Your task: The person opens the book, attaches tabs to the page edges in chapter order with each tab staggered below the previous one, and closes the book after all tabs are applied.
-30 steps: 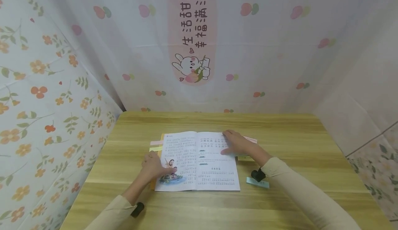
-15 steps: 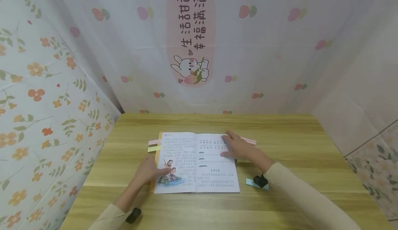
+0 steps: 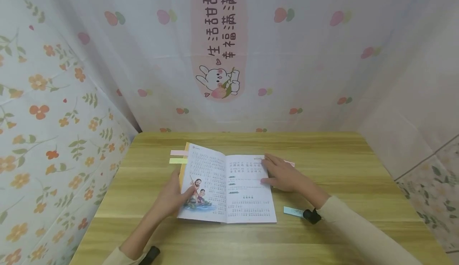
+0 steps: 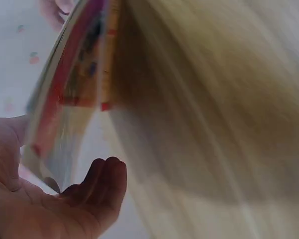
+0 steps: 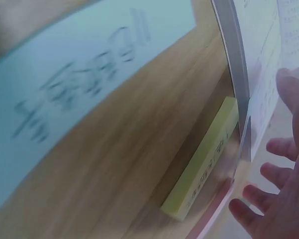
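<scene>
An open book with printed text lies on the table in the head view, its left half raised and tilted. My left hand holds the left edge, thumb on the illustrated page and fingers behind the cover. In the left wrist view the hand is beneath the lifted pages and colourful cover. My right hand rests at the right page's upper edge, fingers relaxed. Its fingers are spread beside the book's edge in the right wrist view. Pink and yellow tabs stick out at the left.
A blue paper strip with handwriting lies on the wooden table, right of the book. Beside the book's right edge is a yellow strip with writing. Behind the table hangs a printed curtain.
The book's left half has risen from lying flat, with my left hand lifting its edge. My right hand has shifted slightly right along the right page's edge.
</scene>
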`<control>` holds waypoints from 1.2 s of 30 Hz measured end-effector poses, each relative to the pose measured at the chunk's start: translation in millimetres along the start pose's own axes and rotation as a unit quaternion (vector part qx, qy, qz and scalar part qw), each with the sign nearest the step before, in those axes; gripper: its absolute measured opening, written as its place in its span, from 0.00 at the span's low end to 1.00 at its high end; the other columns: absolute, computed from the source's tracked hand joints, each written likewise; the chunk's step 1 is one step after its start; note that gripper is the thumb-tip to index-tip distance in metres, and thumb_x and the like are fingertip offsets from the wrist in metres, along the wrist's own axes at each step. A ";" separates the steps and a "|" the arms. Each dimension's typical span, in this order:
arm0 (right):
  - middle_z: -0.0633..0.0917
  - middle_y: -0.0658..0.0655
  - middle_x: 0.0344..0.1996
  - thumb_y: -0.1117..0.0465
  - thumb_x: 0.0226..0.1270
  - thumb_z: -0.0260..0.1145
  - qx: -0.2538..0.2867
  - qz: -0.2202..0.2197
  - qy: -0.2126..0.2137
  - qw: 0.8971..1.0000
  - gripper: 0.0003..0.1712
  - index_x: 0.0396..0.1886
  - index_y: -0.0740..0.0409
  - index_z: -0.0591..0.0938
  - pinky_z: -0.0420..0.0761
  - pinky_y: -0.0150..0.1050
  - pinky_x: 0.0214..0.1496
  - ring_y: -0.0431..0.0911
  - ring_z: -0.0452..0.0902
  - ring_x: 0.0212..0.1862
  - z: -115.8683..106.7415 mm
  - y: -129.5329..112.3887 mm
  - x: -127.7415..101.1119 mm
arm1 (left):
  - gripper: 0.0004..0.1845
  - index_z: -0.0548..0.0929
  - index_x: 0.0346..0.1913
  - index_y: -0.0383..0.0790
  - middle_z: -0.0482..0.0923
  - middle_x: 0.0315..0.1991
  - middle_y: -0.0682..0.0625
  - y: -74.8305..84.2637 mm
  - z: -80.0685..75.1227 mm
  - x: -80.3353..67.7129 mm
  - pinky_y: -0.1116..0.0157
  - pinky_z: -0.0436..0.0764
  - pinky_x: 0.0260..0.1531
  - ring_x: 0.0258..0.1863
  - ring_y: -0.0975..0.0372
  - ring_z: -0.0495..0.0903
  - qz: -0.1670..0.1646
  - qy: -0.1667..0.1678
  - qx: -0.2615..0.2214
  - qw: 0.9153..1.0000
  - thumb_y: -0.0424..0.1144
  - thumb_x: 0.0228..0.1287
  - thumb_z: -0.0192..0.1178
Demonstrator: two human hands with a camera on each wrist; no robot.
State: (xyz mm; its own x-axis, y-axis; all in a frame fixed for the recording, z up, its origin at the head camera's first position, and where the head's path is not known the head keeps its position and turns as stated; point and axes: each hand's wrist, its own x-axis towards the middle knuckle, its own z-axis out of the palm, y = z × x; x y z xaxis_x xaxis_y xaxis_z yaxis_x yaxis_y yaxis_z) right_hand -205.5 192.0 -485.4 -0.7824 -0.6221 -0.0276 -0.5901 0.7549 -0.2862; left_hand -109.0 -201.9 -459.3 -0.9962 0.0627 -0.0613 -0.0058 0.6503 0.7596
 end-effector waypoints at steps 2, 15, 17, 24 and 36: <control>0.59 0.70 0.76 0.42 0.75 0.63 -0.014 0.000 0.002 1.000 0.43 0.76 0.66 0.64 0.60 0.64 0.70 0.65 0.55 0.75 -0.2 2.4 -4.3 | 0.43 0.53 0.75 0.26 0.73 0.60 0.33 9.3 -0.6 -1.5 0.44 0.73 0.58 0.57 0.47 0.76 0.021 -0.005 -0.012 1.000 0.39 0.68 0.67; 0.63 0.69 0.74 0.41 0.73 0.64 -0.012 0.024 0.034 0.999 0.44 0.77 0.62 0.65 0.62 0.67 0.67 0.67 0.57 0.73 -1.1 25.7 -38.5 | 0.40 0.42 0.82 0.41 0.60 0.73 0.32 82.5 21.1 8.7 0.47 0.79 0.51 0.60 0.42 0.73 0.087 -0.128 -0.196 0.968 0.31 0.76 0.50; 0.64 0.70 0.74 0.41 0.73 0.64 -0.014 0.027 0.034 0.999 0.44 0.77 0.62 0.64 0.62 0.66 0.68 0.68 0.58 0.73 -1.4 30.2 -44.2 | 0.39 0.41 0.82 0.40 0.52 0.77 0.33 91.4 30.5 12.8 0.42 0.70 0.61 0.70 0.40 0.62 0.097 -0.134 -0.188 0.968 0.35 0.78 0.50; 0.65 0.72 0.72 0.43 0.74 0.63 -0.001 0.047 0.038 0.998 0.42 0.76 0.65 0.66 0.61 0.66 0.68 0.69 0.58 0.72 -4.7 43.2 -64.7 | 0.42 0.42 0.82 0.37 0.47 0.80 0.38 113.1 69.9 26.9 0.46 0.54 0.71 0.77 0.50 0.47 0.143 -0.139 -0.118 0.973 0.45 0.78 0.52; 0.63 0.73 0.73 0.46 0.72 0.67 0.001 0.070 0.022 0.997 0.42 0.75 0.65 0.67 0.64 0.66 0.67 0.70 0.61 0.70 -2.0 43.2 -82.6 | 0.41 0.64 0.78 0.40 0.45 0.80 0.36 108.5 136.7 30.8 0.30 0.47 0.66 0.76 0.34 0.43 0.106 -0.203 0.131 0.965 0.59 0.69 0.57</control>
State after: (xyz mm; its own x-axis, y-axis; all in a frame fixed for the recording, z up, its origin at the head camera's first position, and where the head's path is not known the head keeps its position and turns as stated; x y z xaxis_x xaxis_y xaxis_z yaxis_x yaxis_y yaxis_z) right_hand -166.7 276.4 -493.5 -0.8649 -0.5012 -0.0262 -0.4740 0.8330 -0.2852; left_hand -128.3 -25.9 -467.3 -0.8561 0.4715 -0.2117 0.2691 0.7563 0.5963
